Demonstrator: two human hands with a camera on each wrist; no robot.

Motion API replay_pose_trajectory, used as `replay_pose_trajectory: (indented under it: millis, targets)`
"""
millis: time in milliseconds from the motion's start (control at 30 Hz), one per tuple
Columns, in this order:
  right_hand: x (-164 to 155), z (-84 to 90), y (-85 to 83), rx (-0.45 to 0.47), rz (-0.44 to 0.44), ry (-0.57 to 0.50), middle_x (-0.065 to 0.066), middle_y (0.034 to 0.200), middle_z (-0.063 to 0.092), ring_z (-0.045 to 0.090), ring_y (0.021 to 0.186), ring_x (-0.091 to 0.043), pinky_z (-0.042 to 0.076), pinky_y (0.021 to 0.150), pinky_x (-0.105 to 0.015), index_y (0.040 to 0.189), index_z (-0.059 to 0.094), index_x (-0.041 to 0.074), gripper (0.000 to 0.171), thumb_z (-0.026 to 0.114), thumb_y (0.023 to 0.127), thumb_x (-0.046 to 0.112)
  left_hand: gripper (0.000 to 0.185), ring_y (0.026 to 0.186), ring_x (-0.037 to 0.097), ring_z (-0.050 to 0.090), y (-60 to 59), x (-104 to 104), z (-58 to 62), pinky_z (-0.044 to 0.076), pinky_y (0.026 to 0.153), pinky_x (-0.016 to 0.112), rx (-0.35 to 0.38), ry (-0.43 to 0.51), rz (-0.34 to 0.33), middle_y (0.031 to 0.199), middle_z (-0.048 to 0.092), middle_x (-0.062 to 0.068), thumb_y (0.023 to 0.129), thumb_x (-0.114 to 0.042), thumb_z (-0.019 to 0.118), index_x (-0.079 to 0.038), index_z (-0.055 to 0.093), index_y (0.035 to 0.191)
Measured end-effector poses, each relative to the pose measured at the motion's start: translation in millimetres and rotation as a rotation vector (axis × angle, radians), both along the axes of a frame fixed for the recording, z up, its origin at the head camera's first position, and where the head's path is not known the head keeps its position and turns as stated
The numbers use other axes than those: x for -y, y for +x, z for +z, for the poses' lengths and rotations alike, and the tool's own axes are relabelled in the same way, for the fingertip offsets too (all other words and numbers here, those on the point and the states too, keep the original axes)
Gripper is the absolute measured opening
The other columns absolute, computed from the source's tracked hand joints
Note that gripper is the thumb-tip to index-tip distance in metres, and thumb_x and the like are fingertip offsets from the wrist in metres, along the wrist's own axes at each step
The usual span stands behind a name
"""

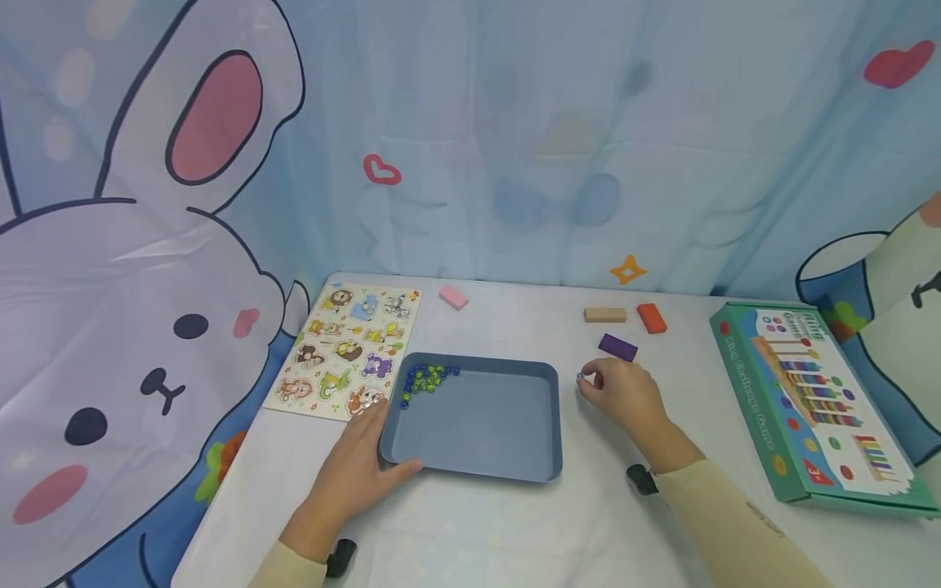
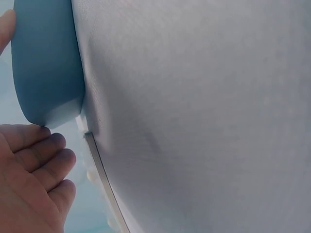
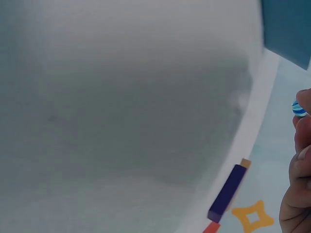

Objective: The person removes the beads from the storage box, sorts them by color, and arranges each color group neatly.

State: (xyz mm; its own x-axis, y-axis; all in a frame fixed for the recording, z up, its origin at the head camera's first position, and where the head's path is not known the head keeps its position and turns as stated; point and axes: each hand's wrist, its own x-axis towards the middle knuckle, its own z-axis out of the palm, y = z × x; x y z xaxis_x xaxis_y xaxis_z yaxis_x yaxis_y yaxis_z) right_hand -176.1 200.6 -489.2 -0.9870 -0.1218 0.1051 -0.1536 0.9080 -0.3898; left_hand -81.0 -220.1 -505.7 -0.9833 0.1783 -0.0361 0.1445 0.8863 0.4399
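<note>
A blue-grey rectangular tray (image 1: 478, 425) lies flat on the white table, with several small blue and yellow-green marbles (image 1: 426, 380) gathered in its far left corner. At the tray's near left corner is my left hand (image 1: 356, 465), thumb along the front rim and fingers extended by the left side. In the left wrist view, the fingertips of the left hand (image 2: 39, 165) are right at the tray wall (image 2: 48, 63). Off the tray's right side, my right hand (image 1: 625, 396) pinches a blue-and-white striped marble (image 3: 298, 108) between thumb and fingertip.
An animal picture board (image 1: 345, 351) lies left of the tray. Purple (image 1: 617, 347), tan (image 1: 605, 315) and red (image 1: 651, 318) blocks lie beyond the right hand, a pink block (image 1: 453, 297) behind the tray. A green game box (image 1: 823, 408) lies far right. A printed curtain (image 1: 515, 122) hangs behind.
</note>
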Motion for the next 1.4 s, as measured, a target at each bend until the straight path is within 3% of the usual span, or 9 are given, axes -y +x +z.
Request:
replay_pose_trajectory:
  millis: [300,900,1200,1400]
  targets:
    - [-6,-14.3,3.2,0.109,-0.046,0.042,-0.001,0.072,0.064,0.054,0.066,-0.016,0.046,0.060,-0.026,0.105,0.078,0.004,0.023,0.082,0.089,0.020,0.116,0.157,0.037,0.034,-0.1,-2,-1.6,0.034,0.128,0.056,-0.011,0.008,0.002,0.170,0.034,0.015,0.083,-0.074,0.073,-0.007,0.028,0.166]
    - [-8,-23.2,7.3,0.145,-0.021,0.053,-0.001,0.077,0.070,0.058,0.069,-0.016,0.058,0.068,-0.034,0.103,0.080,0.006,0.019,0.083,0.089,0.019,0.115,0.157,0.038,0.034,1.1,-2,-0.9,0.034,0.128,0.057,-0.004,-0.002,0.010,0.170,0.034,0.015,0.083,-0.072,0.075,-0.009,0.027,0.166]
    - [-8,-19.0,6.8,0.139,-0.016,0.043,0.000,0.075,0.070,0.057,0.068,-0.016,0.056,0.067,-0.034,0.105,0.080,0.005,0.023,0.082,0.089,0.022,0.115,0.157,0.038,0.033,1.3,0,-0.1,0.034,0.128,0.057,-0.007,-0.007,0.007,0.171,0.034,0.015,0.083,-0.071,0.075,-0.009,0.027,0.166]
    - [-12,-2.8,5.6,0.095,-0.005,0.018,-0.001,0.073,0.067,0.055,0.065,-0.016,0.050,0.059,-0.027,0.110,0.079,0.004,0.029,0.083,0.089,0.024,0.115,0.157,0.038,0.033,0.8,0,-0.6,0.033,0.128,0.057,-0.005,-0.006,0.010,0.171,0.033,0.014,0.083,-0.072,0.076,-0.009,0.027,0.166]
